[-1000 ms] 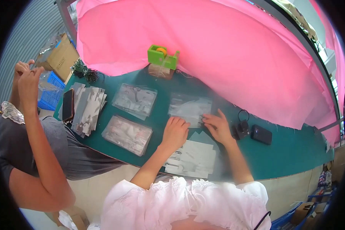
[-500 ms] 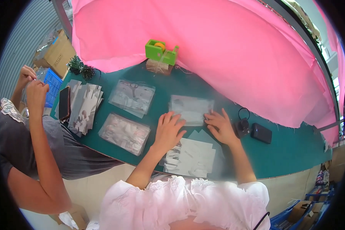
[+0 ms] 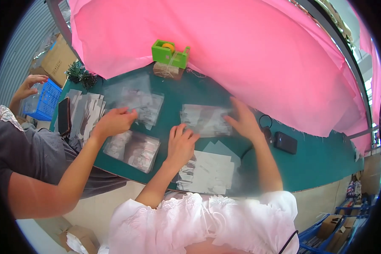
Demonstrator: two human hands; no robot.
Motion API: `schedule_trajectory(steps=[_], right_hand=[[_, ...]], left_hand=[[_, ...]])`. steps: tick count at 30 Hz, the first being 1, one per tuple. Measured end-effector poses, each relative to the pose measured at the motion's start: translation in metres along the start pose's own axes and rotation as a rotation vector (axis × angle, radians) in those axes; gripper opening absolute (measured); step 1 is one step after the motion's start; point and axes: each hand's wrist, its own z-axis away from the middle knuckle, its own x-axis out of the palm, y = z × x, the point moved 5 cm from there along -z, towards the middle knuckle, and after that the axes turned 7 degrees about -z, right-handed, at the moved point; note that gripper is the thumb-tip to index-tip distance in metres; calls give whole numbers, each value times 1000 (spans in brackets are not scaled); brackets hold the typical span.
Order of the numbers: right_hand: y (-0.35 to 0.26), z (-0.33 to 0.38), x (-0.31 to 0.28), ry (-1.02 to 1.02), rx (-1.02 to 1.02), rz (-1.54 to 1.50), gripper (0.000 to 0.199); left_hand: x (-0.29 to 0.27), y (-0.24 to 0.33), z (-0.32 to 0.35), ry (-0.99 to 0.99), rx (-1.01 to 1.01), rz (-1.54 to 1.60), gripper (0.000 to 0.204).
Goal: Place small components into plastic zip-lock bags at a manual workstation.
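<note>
A stack of clear plastic bags with grey-and-white contents (image 3: 204, 120) lies on the green table in front of me. My left hand (image 3: 182, 143) is at its near left corner, fingers spread and fingertips by the edge. At the stack's right side, my right hand (image 3: 244, 122) is open, thumb near the edge and the other fingers raised. Neither hand visibly grips anything. White cards (image 3: 211, 171) lie closer to me, beside a small pile of grey-and-white pieces (image 3: 185, 174).
At left, a co-worker's hand (image 3: 117, 122) reaches over two stacks of filled bags (image 3: 153, 108), (image 3: 142, 152). A phone (image 3: 64, 116) rests by card strips (image 3: 89, 112). Behind stands a green tape dispenser (image 3: 170, 54) before a pink cloth (image 3: 224, 46). A black box (image 3: 285, 143) sits at right.
My right hand has lifted slightly, its fingers extending away from me; my left hand stays near the same corner. The co-worker's hand has come over the left stacks, where blurred clear plastic now shows.
</note>
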Motion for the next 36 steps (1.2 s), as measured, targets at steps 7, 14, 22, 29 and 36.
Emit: schedule_trajectory(steps=[7,14,22,29,36], right_hand=[[4,-33,12,-157,-7,-32,27],[-10,-40,11,-277,-204,-97,19],[-42,-34,19,-295,-300,337,12],[-38,-37,17,-441,-95,367,11],[-57,-15,23,-475,-54,276,17]], left_hand=[[3,0,3,20,3,8,26],[4,-2,7,0,-9,9,27],[3,1,5,-6,0,18,21],[-3,0,4,69,-4,67,22],[3,-1,8,19,-6,59,24]])
